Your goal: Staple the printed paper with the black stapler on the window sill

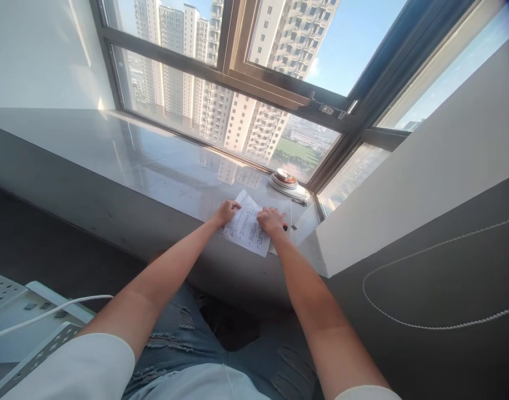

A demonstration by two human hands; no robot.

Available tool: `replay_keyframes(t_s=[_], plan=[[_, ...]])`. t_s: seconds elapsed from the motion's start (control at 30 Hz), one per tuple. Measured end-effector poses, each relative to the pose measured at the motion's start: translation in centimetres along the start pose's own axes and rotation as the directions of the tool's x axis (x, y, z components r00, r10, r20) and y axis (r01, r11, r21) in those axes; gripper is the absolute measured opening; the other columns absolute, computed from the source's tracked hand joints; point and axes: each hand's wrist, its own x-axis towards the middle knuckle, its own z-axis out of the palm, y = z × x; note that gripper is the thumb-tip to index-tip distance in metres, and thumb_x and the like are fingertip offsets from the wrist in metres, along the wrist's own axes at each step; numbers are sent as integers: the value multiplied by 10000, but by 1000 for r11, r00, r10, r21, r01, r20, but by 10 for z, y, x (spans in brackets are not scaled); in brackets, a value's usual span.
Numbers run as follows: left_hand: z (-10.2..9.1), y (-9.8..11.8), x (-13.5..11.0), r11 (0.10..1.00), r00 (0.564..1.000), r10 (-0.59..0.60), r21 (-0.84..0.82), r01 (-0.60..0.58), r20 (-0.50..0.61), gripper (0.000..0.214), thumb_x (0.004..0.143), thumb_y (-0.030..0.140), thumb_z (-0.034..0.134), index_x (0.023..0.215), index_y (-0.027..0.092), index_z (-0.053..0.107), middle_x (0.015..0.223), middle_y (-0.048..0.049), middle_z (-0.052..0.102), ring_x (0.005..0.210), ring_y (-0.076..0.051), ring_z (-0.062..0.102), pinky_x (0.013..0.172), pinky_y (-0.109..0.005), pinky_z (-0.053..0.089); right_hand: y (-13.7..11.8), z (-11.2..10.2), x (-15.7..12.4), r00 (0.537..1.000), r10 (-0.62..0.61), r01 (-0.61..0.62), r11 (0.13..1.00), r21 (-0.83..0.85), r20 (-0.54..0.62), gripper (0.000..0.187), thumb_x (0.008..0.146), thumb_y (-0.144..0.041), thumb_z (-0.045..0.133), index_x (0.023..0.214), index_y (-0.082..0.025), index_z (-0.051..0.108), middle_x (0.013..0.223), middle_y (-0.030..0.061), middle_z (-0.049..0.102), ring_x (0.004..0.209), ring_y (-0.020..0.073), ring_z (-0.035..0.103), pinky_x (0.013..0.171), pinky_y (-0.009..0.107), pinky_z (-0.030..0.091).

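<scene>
A printed sheet of paper (246,226) lies on the grey window sill (154,166), its near edge hanging a little over the sill's front. My left hand (226,211) rests on the sheet's left edge with the fingers curled and pressed down. My right hand (272,220) lies on the sheet's right side, fingers bent. A small orange and black pen-like object (285,226) pokes out just to the right of that hand; I cannot make out if the hand grips it.
A round stack of plate-like discs (287,182) sits at the sill's far right by the window frame (279,89). A white wall block (404,183) closes the right side. A white perforated panel and cable (38,316) lie at lower left.
</scene>
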Motion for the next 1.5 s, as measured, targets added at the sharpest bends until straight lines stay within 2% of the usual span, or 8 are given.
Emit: replay_keyframes(t_s=[0.4,0.57,0.67,0.77,0.97,1.23,1.3,1.5], plan=[[-2,1,-2,998,1000,10,68,-12,25,301,936,139,482,1022,135,770,721,-59,667,524,-127,455,555,-262,372,19,-2,-12,974,-39,102,955,279,-221,553,1067,-434,118,1216,-231,610,1226,133,655,1161,281,583,963,428,454],[1,-2,0,997,1000,11,76,-12,10,320,930,131,466,1011,147,774,681,-49,657,530,-137,469,576,-266,401,60,5,-36,872,-400,458,870,182,-281,343,1008,-467,482,1275,-276,580,1226,79,681,1113,260,610,961,380,454],[1,0,-1,998,1000,16,61,-17,9,308,906,112,490,1014,144,776,802,-74,712,617,-145,553,651,-266,455,72,7,-44,957,-115,174,962,211,-266,387,990,-412,513,1343,-260,552,1230,99,683,1071,280,632,868,358,475],[-1,3,-1,996,1000,18,82,-20,19,289,873,113,538,1036,136,774,863,-83,732,671,-154,595,698,-268,482,61,6,-50,909,175,-65,956,287,-378,478,1041,-403,365,1451,-182,474,1317,163,628,1146,296,604,867,352,476],[-7,4,-3,982,999,31,188,-34,16,282,838,139,567,1022,142,780,888,-83,746,684,-168,621,713,-281,482,-3,-9,-56,849,124,26,961,277,-513,487,1062,-323,287,1492,-171,460,1301,175,613,1227,274,537,1022,352,412],[-11,1,2,982,1000,-2,191,-3,25,289,870,178,561,1060,145,776,1043,-120,763,841,-223,692,711,-283,493,20,-78,-77,583,354,0,900,435,-731,471,1074,-362,311,1458,-155,486,1272,174,625,1206,291,556,1009,373,433],[-10,2,2,980,1000,-7,199,3,19,284,865,167,562,1048,147,777,1084,-121,762,915,-241,698,751,-291,504,18,-86,-79,607,318,7,914,405,-729,436,1061,-334,365,1446,-176,494,1268,162,635,1183,283,572,975,361,452],[-11,4,-1,984,998,45,171,-51,39,312,848,149,551,1062,172,778,1174,-103,757,1060,-258,701,860,-296,525,-34,-46,-46,911,95,40,948,315,-402,223,975,-243,557,1182,-232,640,1114,99,713,1009,239,676,790,292,496]])
